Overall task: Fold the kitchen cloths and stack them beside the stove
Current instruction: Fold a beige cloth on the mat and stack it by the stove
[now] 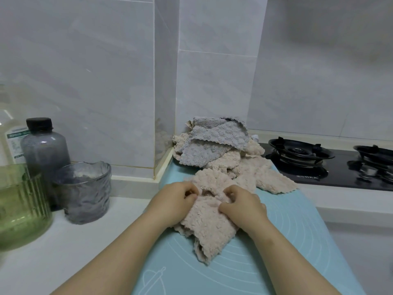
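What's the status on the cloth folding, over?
Left hand and right hand both pinch beige cloth on blue mat. Unfolded pile behind, beside stove. Nothing blocking.

Two hands at centre: left hand [178, 201], right hand [244, 207]; one beige cloth [209, 228] at six o'clock; one grey cloth [212, 143] at twelve; heaped beige cloths [255, 167] beneath it, number unclear; two burners [297, 153] at two to three; two bottles [43, 145] and two glasses [85, 192] at nine; one mat [276, 252].
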### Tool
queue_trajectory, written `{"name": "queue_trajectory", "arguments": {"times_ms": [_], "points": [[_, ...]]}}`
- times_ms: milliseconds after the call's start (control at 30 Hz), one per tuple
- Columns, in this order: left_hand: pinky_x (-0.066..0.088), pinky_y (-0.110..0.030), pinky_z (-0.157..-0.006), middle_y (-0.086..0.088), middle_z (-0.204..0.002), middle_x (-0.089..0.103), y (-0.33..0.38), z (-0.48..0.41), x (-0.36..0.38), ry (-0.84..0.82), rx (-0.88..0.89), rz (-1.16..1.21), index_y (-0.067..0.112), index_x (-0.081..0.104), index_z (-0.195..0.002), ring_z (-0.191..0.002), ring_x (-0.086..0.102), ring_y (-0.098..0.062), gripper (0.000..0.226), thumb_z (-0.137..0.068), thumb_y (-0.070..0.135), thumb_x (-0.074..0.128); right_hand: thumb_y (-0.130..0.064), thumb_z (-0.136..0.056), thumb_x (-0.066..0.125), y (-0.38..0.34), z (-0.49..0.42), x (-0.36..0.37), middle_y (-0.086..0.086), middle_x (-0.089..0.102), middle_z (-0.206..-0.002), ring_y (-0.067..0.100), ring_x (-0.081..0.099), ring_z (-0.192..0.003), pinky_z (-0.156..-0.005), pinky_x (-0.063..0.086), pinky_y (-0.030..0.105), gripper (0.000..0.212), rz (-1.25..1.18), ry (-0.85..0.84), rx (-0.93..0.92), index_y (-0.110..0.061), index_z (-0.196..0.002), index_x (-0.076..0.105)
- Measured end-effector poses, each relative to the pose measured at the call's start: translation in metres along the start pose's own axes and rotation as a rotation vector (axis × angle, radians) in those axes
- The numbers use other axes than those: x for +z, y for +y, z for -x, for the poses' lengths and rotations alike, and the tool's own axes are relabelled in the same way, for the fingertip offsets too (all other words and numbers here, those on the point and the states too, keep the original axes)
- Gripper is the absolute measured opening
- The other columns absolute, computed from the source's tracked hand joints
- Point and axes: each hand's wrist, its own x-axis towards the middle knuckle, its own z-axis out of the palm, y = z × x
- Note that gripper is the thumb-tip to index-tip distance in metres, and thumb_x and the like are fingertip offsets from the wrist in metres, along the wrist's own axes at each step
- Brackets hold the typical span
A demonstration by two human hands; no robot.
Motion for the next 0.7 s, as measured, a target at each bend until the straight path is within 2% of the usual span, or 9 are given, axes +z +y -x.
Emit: {"name": "queue_trajectory", "arguments": {"times_ms": [67, 133, 167, 233, 333, 467, 533, 633, 700], "points": [[0.039, -0.026, -0.063, 0.007, -0.081, 0.061, 0.0, -0.002, -0.003, 0.102, -0.065, 0.08, 0.027, 0.061, -0.106, -0.072, 0.052, -0.011, 0.02, -0.096, 0.027, 0.045, -0.027, -0.081, 0.057, 0.0, 0.0, -0.002, -0.005, 0.063, -0.092, 0.021, 0.055, -0.097, -0.082, 0.042, 0.035, 0.004, -0.094, 0.052, -0.02, -0.029, -0.08, 0.055], [0.034, -0.026, -0.056, 0.007, -0.068, 0.052, -0.002, -0.002, -0.006, 0.137, -0.137, 0.1, 0.025, 0.057, -0.112, -0.064, 0.048, -0.012, 0.02, -0.096, 0.028, 0.044, -0.021, -0.083, 0.053, 0.001, -0.002, -0.003, -0.002, 0.058, -0.074, 0.018, 0.053, -0.075, -0.069, 0.043, 0.033, 0.014, -0.296, 0.107, -0.018, -0.019, -0.07, 0.05], [0.037, -0.026, -0.059, 0.005, -0.073, 0.053, -0.002, -0.001, -0.007, 0.111, -0.158, 0.057, 0.025, 0.053, -0.117, -0.069, 0.051, -0.014, 0.023, -0.096, 0.031, 0.046, -0.018, -0.084, 0.049, 0.0, -0.002, -0.005, -0.001, 0.054, -0.069, 0.017, 0.048, -0.068, -0.062, 0.038, 0.031, 0.016, -0.418, 0.137, -0.003, -0.016, -0.069, 0.048], [0.045, -0.03, -0.076, -0.001, -0.105, 0.056, -0.005, 0.001, -0.005, 0.004, -0.185, -0.078, 0.027, 0.042, -0.129, -0.095, 0.056, -0.02, 0.038, -0.093, 0.039, 0.048, -0.013, -0.085, 0.042, -0.002, -0.001, -0.009, 0.0, 0.042, -0.065, 0.017, 0.037, -0.062, -0.058, 0.028, 0.03, 0.021, -0.626, 0.205, 0.039, -0.015, -0.064, 0.04], [0.042, -0.038, -0.095, -0.004, -0.14, 0.031, -0.006, 0.003, 0.003, -0.129, -0.123, -0.263, 0.028, 0.024, -0.141, -0.122, 0.045, -0.027, 0.054, -0.093, 0.042, 0.046, -0.015, -0.086, 0.039, -0.004, -0.001, -0.019, -0.002, 0.03, -0.06, 0.016, 0.027, -0.06, -0.057, 0.021, 0.03, 0.03, -0.835, 0.282, 0.122, -0.019, -0.058, 0.027], [0.041, -0.029, -0.093, -0.003, -0.134, 0.048, -0.004, 0.001, 0.005, -0.11, -0.094, -0.176, 0.028, 0.036, -0.136, -0.12, 0.048, -0.023, 0.046, -0.092, 0.034, 0.049, -0.053, -0.089, 0.046, -0.002, 0.007, -0.022, -0.003, 0.041, -0.055, 0.018, 0.042, -0.058, -0.06, 0.032, 0.033, 0.049, -0.456, 0.169, 0.073, -0.019, -0.056, 0.033], [0.04, -0.025, -0.081, 0.0, -0.124, 0.057, -0.002, 0.001, 0.002, -0.076, -0.142, -0.036, 0.028, 0.047, -0.125, -0.112, 0.053, -0.019, 0.036, -0.089, 0.033, 0.054, -0.067, -0.078, 0.049, -0.001, 0.009, -0.017, -0.004, 0.057, -0.071, 0.02, 0.055, -0.072, -0.07, 0.04, 0.036, 0.048, -0.226, 0.042, 0.068, -0.021, -0.071, 0.042], [0.037, -0.025, -0.069, 0.001, -0.096, 0.06, 0.003, 0.003, -0.002, -0.048, -0.146, 0.011, 0.027, 0.057, -0.098, -0.091, 0.055, -0.018, 0.014, -0.086, 0.033, 0.059, -0.066, -0.072, 0.057, 0.0, 0.009, -0.015, -0.006, 0.066, -0.088, 0.018, 0.06, -0.089, -0.086, 0.042, 0.038, 0.05, -0.055, -0.068, 0.067, -0.028, -0.098, 0.039], [0.038, -0.027, -0.066, 0.004, -0.084, 0.059, 0.004, 0.003, -0.005, -0.013, -0.141, 0.112, 0.024, 0.055, -0.083, -0.081, 0.054, -0.016, 0.014, -0.082, 0.034, 0.065, -0.056, -0.076, 0.059, 0.0, 0.01, -0.017, -0.01, 0.066, -0.087, 0.015, 0.057, -0.092, -0.086, 0.036, 0.036, 0.041, 0.027, -0.07, 0.041, -0.032, -0.103, 0.04]]}}
